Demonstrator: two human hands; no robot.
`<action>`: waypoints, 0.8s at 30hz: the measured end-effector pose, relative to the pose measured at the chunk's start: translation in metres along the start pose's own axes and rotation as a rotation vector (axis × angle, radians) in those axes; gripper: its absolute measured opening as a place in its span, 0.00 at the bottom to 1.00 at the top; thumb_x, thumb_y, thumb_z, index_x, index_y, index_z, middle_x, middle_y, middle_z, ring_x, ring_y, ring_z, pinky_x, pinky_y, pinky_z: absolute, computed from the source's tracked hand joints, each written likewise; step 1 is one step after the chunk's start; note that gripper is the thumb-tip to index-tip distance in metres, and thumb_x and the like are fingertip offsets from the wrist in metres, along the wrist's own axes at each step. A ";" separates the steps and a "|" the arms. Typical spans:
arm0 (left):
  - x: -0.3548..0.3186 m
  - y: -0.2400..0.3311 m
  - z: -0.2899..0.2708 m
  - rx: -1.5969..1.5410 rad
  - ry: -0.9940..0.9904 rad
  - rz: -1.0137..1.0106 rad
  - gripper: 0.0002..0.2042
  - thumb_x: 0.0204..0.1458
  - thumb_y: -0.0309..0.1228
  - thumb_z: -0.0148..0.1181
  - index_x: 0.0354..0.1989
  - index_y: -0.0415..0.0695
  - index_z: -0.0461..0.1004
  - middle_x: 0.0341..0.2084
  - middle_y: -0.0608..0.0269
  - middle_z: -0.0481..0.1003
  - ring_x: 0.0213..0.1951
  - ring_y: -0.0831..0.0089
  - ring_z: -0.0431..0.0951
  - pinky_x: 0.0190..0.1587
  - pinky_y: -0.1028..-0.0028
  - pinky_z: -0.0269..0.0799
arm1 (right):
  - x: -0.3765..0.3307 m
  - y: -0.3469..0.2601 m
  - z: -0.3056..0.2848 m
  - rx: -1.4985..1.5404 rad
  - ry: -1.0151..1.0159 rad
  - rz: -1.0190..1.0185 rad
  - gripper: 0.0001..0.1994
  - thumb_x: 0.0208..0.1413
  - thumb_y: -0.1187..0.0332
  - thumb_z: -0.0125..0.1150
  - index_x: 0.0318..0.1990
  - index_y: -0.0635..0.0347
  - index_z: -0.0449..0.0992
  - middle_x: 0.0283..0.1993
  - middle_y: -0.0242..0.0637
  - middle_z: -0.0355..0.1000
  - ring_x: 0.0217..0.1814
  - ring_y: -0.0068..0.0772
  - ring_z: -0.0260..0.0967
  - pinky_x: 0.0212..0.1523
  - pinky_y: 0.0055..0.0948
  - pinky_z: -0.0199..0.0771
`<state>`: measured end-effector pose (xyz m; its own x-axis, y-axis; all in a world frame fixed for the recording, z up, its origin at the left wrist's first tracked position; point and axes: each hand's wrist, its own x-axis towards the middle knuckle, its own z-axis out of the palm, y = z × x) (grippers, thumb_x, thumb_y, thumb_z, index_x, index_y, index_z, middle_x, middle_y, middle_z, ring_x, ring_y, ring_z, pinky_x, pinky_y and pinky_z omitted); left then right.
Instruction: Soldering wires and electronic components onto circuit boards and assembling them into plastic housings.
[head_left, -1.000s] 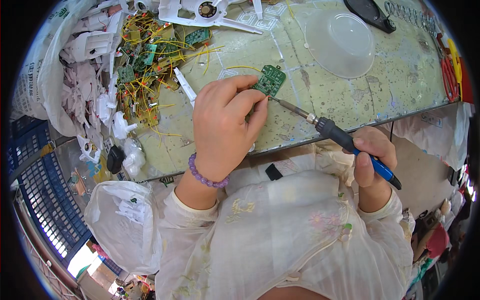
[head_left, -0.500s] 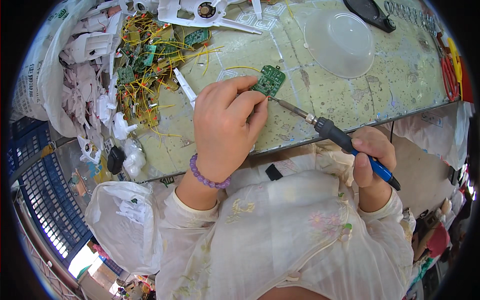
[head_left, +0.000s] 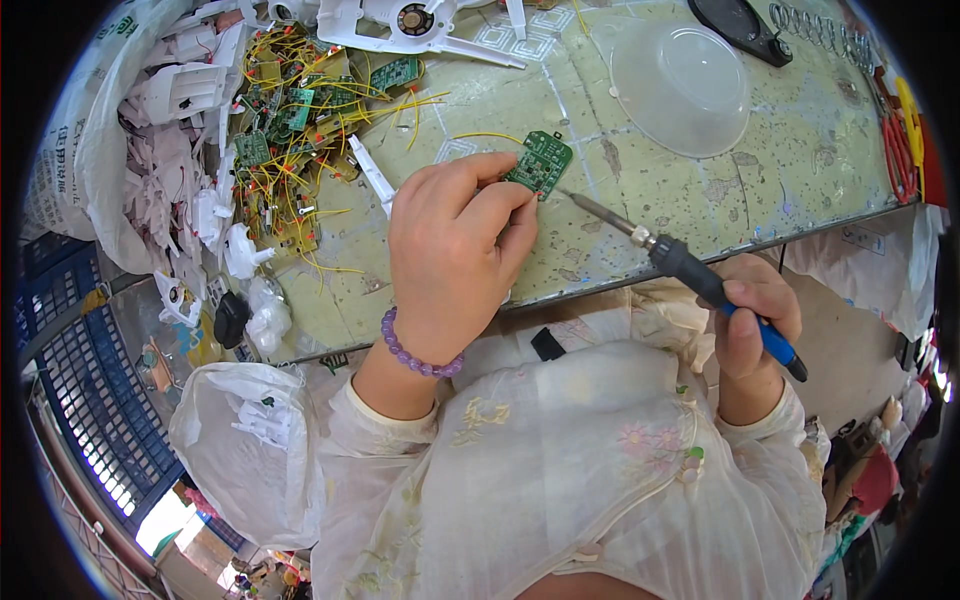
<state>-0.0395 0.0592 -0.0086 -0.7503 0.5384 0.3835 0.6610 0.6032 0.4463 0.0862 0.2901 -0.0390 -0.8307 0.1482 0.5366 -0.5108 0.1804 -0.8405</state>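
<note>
Green, scuffed worktop (head_left: 460,100), blue lattice (head_left: 105,385) beside; left fingers (head_left: 493,208) grip circuit board (head_left: 546,163), right fingers (head_left: 742,342) soldering iron (head_left: 690,275).

Counter (head_left: 480,95): pale green surface with white printed line patterns, scuffed and pitted in dark patches.
Left side: heap of green circuit boards (head_left: 253,149) with tangled yellow wires; white plastic parts (head_left: 180,92) piled just left of it.
Narrow white strip (head_left: 370,172) lies to the right of the heap.
Far side: white plastic frame (head_left: 440,42) around a round, dark-centred piece.
Right half: translucent shallow bowl (head_left: 680,88); beyond it an elongated black object (head_left: 735,28), beside a metal coil (head_left: 820,25).
Far right: red-handled tool (head_left: 897,160), near the edge.
</note>
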 end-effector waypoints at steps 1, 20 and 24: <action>0.000 0.000 0.000 0.001 -0.002 0.001 0.06 0.37 0.24 0.65 0.25 0.44 0.75 0.35 0.64 0.76 0.37 0.64 0.75 0.42 0.66 0.67 | -0.002 -0.001 -0.002 0.011 0.029 0.030 0.08 0.55 0.71 0.53 0.39 0.66 0.69 0.22 0.40 0.66 0.19 0.31 0.63 0.20 0.29 0.62; 0.021 0.028 -0.020 0.137 -0.121 0.059 0.17 0.40 0.28 0.64 0.42 0.43 0.74 0.41 0.58 0.73 0.39 0.59 0.72 0.41 0.64 0.68 | 0.116 -0.050 -0.106 -0.552 1.009 -0.148 0.13 0.56 0.62 0.55 0.27 0.63 0.71 0.16 0.30 0.62 0.15 0.17 0.57 0.17 0.16 0.53; 0.027 0.030 -0.009 0.197 -0.172 0.030 0.19 0.40 0.29 0.65 0.45 0.45 0.74 0.36 0.58 0.72 0.35 0.61 0.72 0.39 0.64 0.68 | 0.148 -0.036 -0.107 -0.638 0.842 0.116 0.14 0.56 0.59 0.57 0.32 0.65 0.75 0.21 0.27 0.64 0.23 0.15 0.58 0.25 0.19 0.58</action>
<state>-0.0400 0.0864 0.0225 -0.7289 0.6399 0.2433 0.6846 0.6794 0.2639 0.0050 0.4099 0.0787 -0.3214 0.7785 0.5391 -0.0248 0.5622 -0.8266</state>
